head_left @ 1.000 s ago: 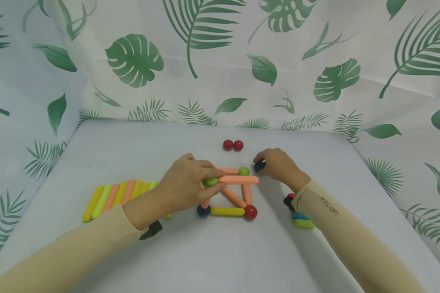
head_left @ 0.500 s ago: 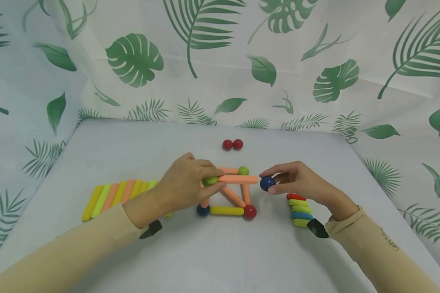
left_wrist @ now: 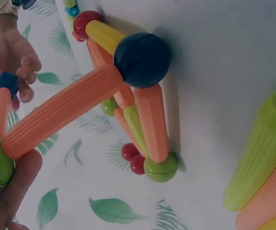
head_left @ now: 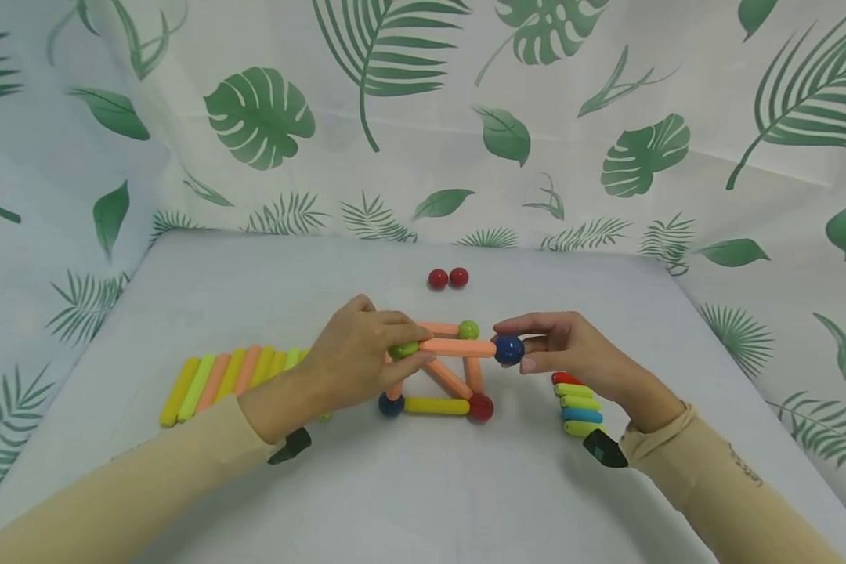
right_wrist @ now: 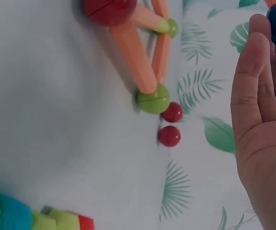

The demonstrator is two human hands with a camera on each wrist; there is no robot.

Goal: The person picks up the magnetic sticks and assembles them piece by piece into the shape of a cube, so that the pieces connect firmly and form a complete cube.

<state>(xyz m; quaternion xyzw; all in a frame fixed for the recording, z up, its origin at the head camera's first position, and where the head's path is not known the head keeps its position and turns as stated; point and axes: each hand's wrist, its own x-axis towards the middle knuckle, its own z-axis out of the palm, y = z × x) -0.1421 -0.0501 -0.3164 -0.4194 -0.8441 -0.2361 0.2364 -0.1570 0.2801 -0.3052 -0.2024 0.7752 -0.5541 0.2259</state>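
Note:
My left hand (head_left: 366, 350) pinches a light green ball (head_left: 403, 349) above the built frame. From that ball an orange rod (head_left: 458, 348) runs to the right, and a dark blue ball (head_left: 510, 349) sits at its far end. Thumb and fingers of my right hand (head_left: 567, 352) hold this blue ball. In the left wrist view, a second orange rod (left_wrist: 63, 112) slopes from the green ball down to another dark blue ball (left_wrist: 142, 60) on the table. The frame's base includes a yellow rod (head_left: 437, 406), a red ball (head_left: 481, 406) and a green ball (head_left: 468, 330).
A row of yellow, green and orange rods (head_left: 218, 381) lies at the left, partly behind my left forearm. Several short red, green and blue pieces (head_left: 580, 403) lie at the right. Two red balls (head_left: 448, 278) rest behind the frame, before a leaf-patterned cloth (head_left: 395, 172).
My right hand has brought the blue ball from the table, behind and right of the frame, toward me and to the orange rod's free end, where they meet. The left hand has stayed put.

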